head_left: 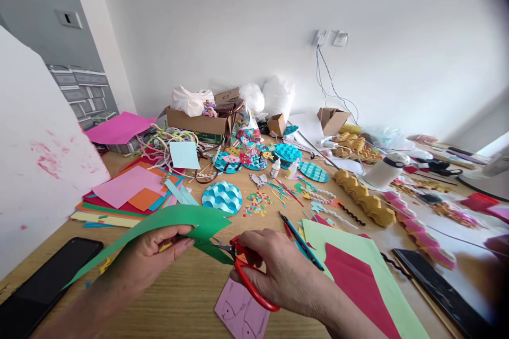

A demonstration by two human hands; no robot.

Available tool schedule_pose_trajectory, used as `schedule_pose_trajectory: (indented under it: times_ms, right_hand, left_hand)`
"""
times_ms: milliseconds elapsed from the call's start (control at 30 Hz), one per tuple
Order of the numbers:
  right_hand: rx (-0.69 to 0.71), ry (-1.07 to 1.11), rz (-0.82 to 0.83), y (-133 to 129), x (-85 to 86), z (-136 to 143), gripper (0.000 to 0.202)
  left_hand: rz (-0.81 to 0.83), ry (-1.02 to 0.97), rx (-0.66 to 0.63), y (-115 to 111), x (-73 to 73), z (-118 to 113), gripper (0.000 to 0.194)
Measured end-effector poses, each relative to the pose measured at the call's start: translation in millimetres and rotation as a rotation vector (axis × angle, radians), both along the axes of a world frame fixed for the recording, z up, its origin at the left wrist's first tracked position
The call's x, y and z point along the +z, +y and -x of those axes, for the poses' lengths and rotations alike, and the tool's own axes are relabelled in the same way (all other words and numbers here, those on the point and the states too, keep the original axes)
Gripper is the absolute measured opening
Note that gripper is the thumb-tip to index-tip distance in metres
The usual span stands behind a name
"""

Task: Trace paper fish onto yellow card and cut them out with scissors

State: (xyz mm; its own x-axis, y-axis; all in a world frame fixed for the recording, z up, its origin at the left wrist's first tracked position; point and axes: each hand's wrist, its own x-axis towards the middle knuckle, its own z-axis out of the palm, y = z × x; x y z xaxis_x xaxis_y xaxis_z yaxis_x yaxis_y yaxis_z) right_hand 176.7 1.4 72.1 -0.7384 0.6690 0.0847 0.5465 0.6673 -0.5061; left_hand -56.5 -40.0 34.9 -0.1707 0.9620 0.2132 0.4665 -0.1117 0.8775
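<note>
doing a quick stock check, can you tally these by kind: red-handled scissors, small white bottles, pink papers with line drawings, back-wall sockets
Red-handled scissors, held in the right hand: 1
Small white bottles: 2
Pink paper with line drawings: 1
Back-wall sockets: 2
Total: 6

– Any legible text, brand or number?
– None can be read.
– Red-handled scissors (pixel 237 266) and green paper strip (pixel 170 215)?
– No readable mark on either.
– Small white squeeze bottle (pixel 274 170)?
– Any print is too small to read.
– Pink card (pixel 237 308)?
– Drawn lines, no readable lettering.
</note>
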Motion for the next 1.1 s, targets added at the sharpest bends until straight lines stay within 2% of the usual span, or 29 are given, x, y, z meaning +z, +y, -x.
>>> schedule_pose_trajectory:
  times_ms: [100,267,433,567,733,833,967,1100]
  right_hand:
    - [0.005,0.013,-0.016,-1,-0.2,1,0.022]
    - [0.014,0.025,0.011,-2,-1.9,3,0.025]
    - [-0.005,0.033,-0.010,-4,-9.2,2,0.019]
    - [-0.030,0.016,-0.010,-8,-17.2,-1,0.013]
    - [-0.043,-0.031,0.002,-13,-23.5,-3,0.015]
    - [-0.048,-0.028,0.000,-14,-24.4,-3,0.012]
    - [-0.047,-0.026,0.003,-15,-29.8,-5,0.012]
    - [-0.039,-0.024,0.025,-15,-42.5,-9,0.015]
  left_hand:
    - [-0.105,0.089,-0.038,-1,-0.4,-1,0.014]
    - [-0.090,0.184,-0.042,-1,2.0,-5,0.014]
    - [-0.086,0.147,-0.127,-2,-10.3,-3,0.016]
    - [-0.044,0.183,-0.116,-5,-14.6,-2,0.014]
    - [0.000,0.162,-0.230,-6,-2.6,-14,0.015]
    - [0.058,0.113,-0.255,-5,1.5,-20,0.017]
    - [0.144,0.091,-0.250,-5,-2.7,-24,0.014]
    - [0.263,0.036,-0.279,-6,-8.3,-27,0.017]
